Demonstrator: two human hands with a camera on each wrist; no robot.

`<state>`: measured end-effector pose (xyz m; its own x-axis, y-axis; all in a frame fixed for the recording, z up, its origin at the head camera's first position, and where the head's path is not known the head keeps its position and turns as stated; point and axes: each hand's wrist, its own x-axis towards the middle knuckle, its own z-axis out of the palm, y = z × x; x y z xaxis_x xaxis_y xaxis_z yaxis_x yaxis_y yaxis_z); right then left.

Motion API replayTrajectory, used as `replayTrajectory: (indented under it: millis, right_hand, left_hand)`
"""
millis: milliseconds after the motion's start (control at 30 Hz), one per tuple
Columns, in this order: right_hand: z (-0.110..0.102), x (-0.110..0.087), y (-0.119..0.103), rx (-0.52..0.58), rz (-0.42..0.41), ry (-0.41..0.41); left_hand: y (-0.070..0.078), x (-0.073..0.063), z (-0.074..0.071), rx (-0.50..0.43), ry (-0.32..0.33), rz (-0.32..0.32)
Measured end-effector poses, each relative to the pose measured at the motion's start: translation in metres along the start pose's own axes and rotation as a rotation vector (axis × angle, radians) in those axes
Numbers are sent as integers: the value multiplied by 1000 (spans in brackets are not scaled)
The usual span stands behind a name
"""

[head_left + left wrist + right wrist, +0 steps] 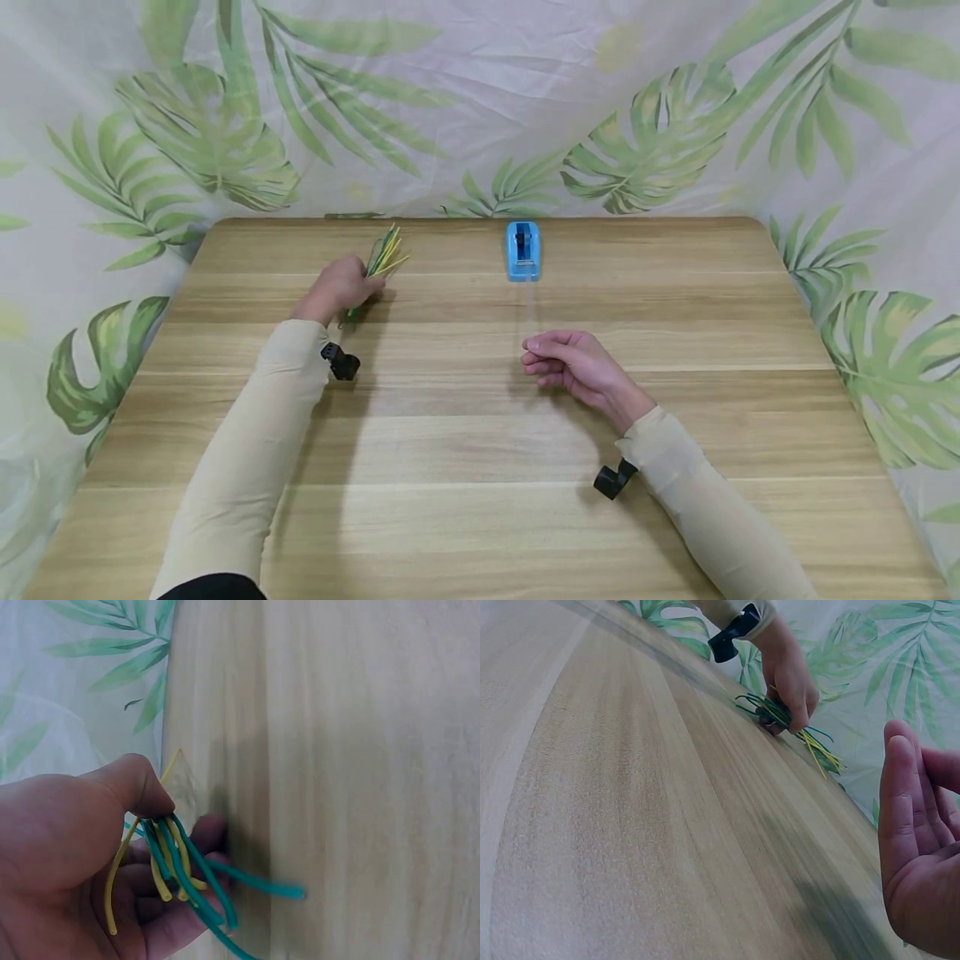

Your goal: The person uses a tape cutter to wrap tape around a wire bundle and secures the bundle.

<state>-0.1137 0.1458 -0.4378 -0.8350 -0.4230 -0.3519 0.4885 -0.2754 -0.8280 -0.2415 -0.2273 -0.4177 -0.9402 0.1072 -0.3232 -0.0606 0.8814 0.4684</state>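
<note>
My left hand (341,287) grips a bundle of thin green and yellow wires (387,252) above the far left part of the table. In the left wrist view, the thumb presses the wires (196,864) against the fingers, and their loose ends fan out below it. A blue tape dispenser (514,271) stands near the table's far edge, right of the bundle. From it a strip of clear tape (530,307) stretches toward me. My right hand (577,367) pinches the tape's near end between thumb and forefinger; the right wrist view hides that end behind the fingers.
The wood-grain table (450,450) ends at a straight far edge just behind the dispenser. A white cloth (510,100) with green leaf prints hangs behind it and along both sides. Each wrist carries a small black camera (343,363).
</note>
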Motion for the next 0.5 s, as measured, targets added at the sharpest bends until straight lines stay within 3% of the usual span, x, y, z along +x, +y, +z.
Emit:
replayTrajectory:
  millis: [500]
  right_hand:
    - [1,1,1,9,11,7]
  left_hand:
    - [-9,-4,-7,-105,-94,-29]
